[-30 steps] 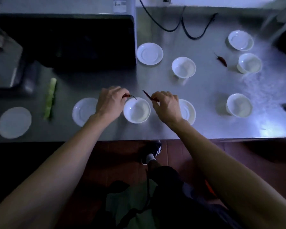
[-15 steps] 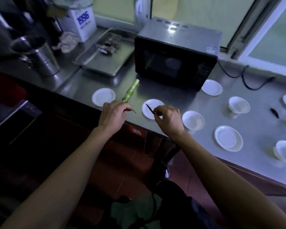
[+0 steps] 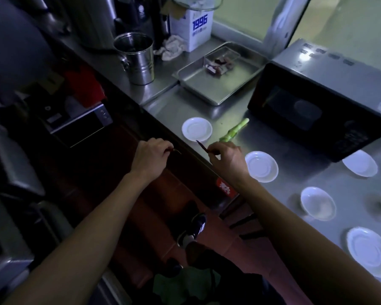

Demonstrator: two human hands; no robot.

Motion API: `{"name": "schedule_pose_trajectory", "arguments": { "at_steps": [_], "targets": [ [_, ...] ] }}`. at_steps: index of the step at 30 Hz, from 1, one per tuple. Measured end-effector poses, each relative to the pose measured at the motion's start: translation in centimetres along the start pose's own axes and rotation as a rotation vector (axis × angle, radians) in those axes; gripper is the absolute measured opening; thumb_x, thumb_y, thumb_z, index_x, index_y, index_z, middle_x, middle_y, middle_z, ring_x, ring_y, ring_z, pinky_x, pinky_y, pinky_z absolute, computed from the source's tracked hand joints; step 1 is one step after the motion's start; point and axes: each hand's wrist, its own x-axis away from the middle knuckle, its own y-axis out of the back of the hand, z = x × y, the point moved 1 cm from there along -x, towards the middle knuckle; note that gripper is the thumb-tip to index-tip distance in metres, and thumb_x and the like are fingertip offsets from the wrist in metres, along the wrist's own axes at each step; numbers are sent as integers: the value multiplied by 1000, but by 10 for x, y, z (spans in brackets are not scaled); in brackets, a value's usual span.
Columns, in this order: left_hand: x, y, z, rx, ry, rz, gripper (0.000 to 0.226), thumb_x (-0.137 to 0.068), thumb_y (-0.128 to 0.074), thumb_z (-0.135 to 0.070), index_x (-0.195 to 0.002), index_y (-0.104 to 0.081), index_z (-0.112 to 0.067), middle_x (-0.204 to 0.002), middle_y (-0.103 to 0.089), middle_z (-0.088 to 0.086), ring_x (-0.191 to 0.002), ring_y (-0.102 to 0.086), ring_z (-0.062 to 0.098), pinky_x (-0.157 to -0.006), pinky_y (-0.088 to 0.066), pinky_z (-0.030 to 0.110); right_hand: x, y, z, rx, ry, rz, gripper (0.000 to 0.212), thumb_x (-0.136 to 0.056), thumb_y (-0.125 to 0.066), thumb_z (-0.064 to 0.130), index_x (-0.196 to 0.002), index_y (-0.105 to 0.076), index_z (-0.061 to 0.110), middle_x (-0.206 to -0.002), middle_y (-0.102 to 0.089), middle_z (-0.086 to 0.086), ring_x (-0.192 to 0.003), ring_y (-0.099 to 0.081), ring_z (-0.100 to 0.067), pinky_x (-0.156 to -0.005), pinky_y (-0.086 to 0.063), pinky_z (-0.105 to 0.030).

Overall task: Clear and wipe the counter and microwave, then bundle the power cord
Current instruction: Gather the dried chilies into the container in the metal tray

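Note:
My left hand [image 3: 151,160] pinches a small dried chili whose thin stem [image 3: 177,151] sticks out to the right; the hand hangs past the counter's front edge, over the dark floor. My right hand [image 3: 227,159] grips a second dark red chili [image 3: 201,146] that points up and left, just above the counter edge. A black microwave [image 3: 312,113] with a grey top stands at the right on the steel counter [image 3: 299,170]. A green vegetable stalk [image 3: 234,130] lies in front of the microwave. The power cord is out of sight.
White saucers [image 3: 196,129] [image 3: 262,166] [image 3: 360,166] [image 3: 370,250] and a small bowl [image 3: 317,203] dot the counter. A steel tray [image 3: 218,75] holding scraps, a metal bucket [image 3: 136,58], a crumpled cloth [image 3: 172,48] and a white box [image 3: 191,27] stand at the back left.
My view has swung left, away from the bowls toward the tray and bucket. Both hands, each still holding a chili, have moved left along the counter; the left one is now off its edge.

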Motion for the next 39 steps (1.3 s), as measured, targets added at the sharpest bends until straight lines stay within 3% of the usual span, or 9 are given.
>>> {"name": "schedule_pose_trajectory", "arguments": {
  "at_steps": [10, 14, 19, 27, 39],
  "targets": [
    [-120, -36, 33, -4, 14, 85, 18, -92, -62, -18, -106, -73, -19, -106, -71, -1, -103, -61, 26, -86, -41, 43, -108, -34, -34, -96, -61, 41, 16, -88, -65, 10, -101, -74, 11, -95, -74, -5, -93, -64, -31, -87, -48, -48],
    [-181, -51, 28, 46, -61, 106, 15, -88, -65, -14, -99, -75, -16, -97, -73, 1, -94, -65, 27, -81, -44, 38, -159, -31, -64, -142, -121, 16, 15, -87, -67, 11, -100, -74, 12, -97, -74, -4, -93, -64, -30, -88, -50, -50],
    [-242, -62, 23, 51, -97, 118, 15, -89, -64, -15, -99, -75, -17, -97, -73, -1, -93, -65, 26, -84, -47, 43, -204, -24, -89, -147, -137, -1, 17, -89, -65, 14, -104, -74, 13, -99, -74, -4, -95, -64, -27, -88, -50, -48],
    [-312, -76, 4, 3, -152, 170, 16, -90, -64, -17, -101, -73, -22, -96, -71, -1, -91, -62, 26, -84, -45, 45, -240, -2, -127, -134, -200, -65, 18, -89, -66, 15, -104, -74, 16, -96, -74, -3, -94, -65, -28, -88, -50, -47],
    [-405, -97, 3, 143, -312, 239, 13, -88, -66, -7, -98, -73, -9, -97, -73, 7, -92, -66, 31, -80, -50, 46, -303, -13, -150, -161, -312, -146, 17, -89, -65, 16, -104, -73, 15, -96, -73, -2, -94, -65, -27, -87, -51, -48]
  ]
}}
